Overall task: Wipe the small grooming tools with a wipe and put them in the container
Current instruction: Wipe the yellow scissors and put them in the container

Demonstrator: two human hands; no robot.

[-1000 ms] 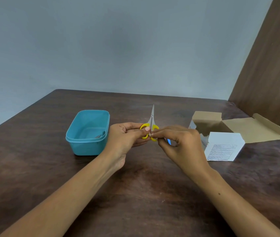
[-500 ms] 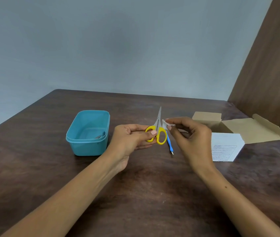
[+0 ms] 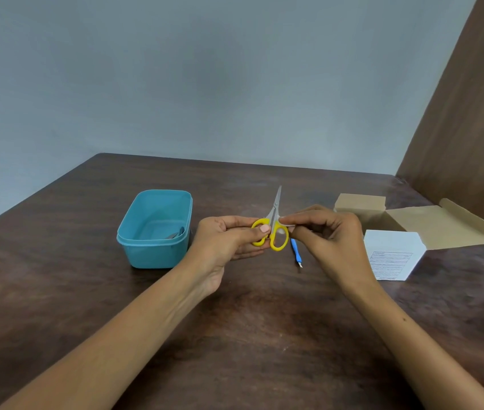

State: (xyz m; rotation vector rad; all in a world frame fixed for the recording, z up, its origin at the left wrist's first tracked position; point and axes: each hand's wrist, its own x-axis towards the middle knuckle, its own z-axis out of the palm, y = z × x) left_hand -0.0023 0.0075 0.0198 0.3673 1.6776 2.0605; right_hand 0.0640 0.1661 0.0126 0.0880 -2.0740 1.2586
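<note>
My left hand grips small scissors by their yellow handles, the grey blades pointing away from me. My right hand pinches a small white wipe against the scissors just above the right handle loop. A blue-handled tool with a thin metal tip lies on the table below my right fingers. The teal container stands to the left of my hands, open, with a metal tool lying inside it.
A white box with printed text and an opened brown cardboard box sit at the right on the dark wooden table. A brown panel rises at the far right, a grey wall behind.
My right hand lifted the wipe off the handles up along the blades, then came back down to the base of the blades. The scissors shifted slightly right.
</note>
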